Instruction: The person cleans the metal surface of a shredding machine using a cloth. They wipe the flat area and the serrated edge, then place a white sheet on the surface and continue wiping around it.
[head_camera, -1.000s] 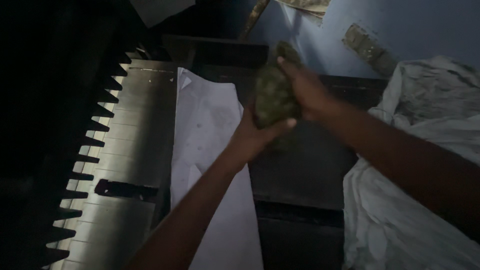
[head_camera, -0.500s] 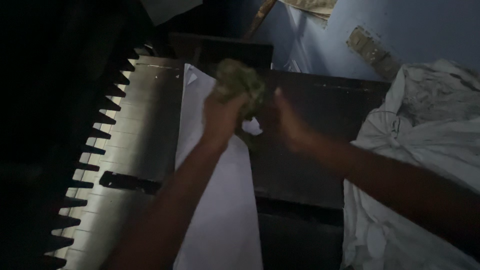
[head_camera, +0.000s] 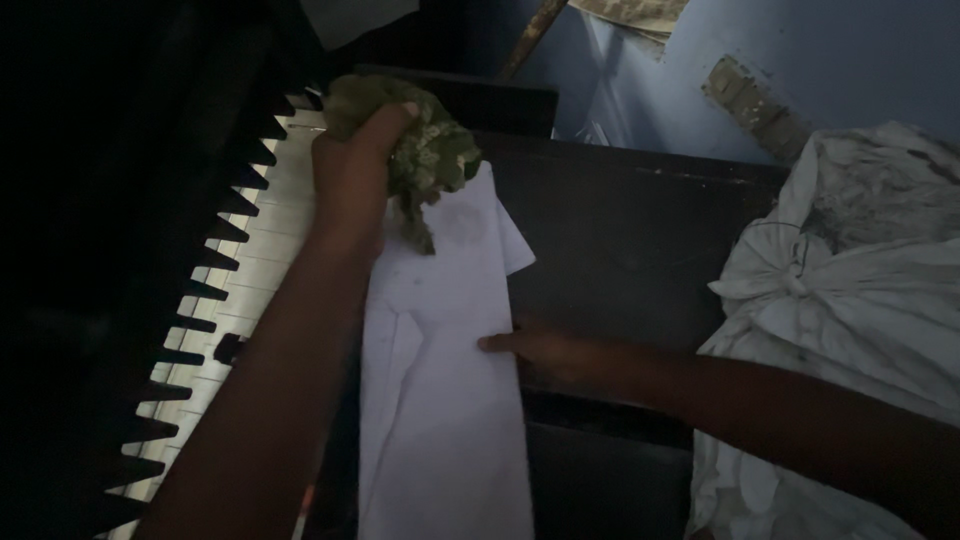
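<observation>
A dark piano (head_camera: 640, 250) fills the view, its keyboard (head_camera: 250, 290) of pale and black keys running along the left edge and its flat dark top stretching toward the far right corner under a blue wall (head_camera: 850, 60). At the right edge of that top sits a large white cloth bundle (head_camera: 840, 300), knotted at its middle. White paper sheets (head_camera: 440, 400) lie lengthwise on the top just beside the keyboard, reaching from the far part down to the near edge. The left hand (head_camera: 350, 175) is over the far end of the keyboard, fingers closed tight around a crumpled green patterned rag (head_camera: 430, 150), which hangs against the far end of the sheets. The right hand (head_camera: 540, 350) lies flat on the dark top, fingers extended and loose, fingertips touching the right edge of the sheets.
</observation>
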